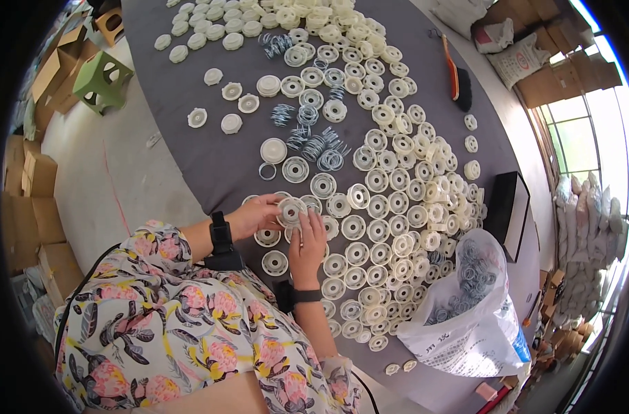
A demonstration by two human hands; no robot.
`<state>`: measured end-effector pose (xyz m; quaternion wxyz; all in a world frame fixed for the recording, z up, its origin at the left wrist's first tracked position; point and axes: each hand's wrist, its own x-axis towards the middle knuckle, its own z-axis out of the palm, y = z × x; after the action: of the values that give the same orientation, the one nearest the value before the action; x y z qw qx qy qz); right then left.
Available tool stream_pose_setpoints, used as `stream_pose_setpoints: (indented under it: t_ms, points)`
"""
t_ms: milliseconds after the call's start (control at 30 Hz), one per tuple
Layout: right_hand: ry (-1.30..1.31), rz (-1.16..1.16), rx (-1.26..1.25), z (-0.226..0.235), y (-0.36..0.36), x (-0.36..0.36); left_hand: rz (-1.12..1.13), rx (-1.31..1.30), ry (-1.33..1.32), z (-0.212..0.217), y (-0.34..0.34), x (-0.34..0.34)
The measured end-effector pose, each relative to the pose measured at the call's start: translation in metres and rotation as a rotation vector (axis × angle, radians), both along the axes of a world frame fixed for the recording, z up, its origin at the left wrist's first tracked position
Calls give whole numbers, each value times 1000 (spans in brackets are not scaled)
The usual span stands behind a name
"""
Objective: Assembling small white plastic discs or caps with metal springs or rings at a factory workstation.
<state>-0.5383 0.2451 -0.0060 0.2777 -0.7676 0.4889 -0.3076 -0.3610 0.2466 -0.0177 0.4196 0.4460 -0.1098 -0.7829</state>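
L-hand grip (254,215) & R-hand grip (308,245) pinch a rnd, off-wht disc (292,205) (ringed, plastic-like).

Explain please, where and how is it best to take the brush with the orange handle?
Probably by the far, slim end of its orange handle, coming from the left. The brush lies lengthwise, with its black bristles toward the right and the near end, so this grip should stay off them.
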Motion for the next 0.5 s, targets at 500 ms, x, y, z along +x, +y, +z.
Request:
stream_pose_setpoints:
  t_ms: [500]
  points:
    - [-279,-197,305,-12,15,-25,-45,-284,-1585,-33,-28,121]
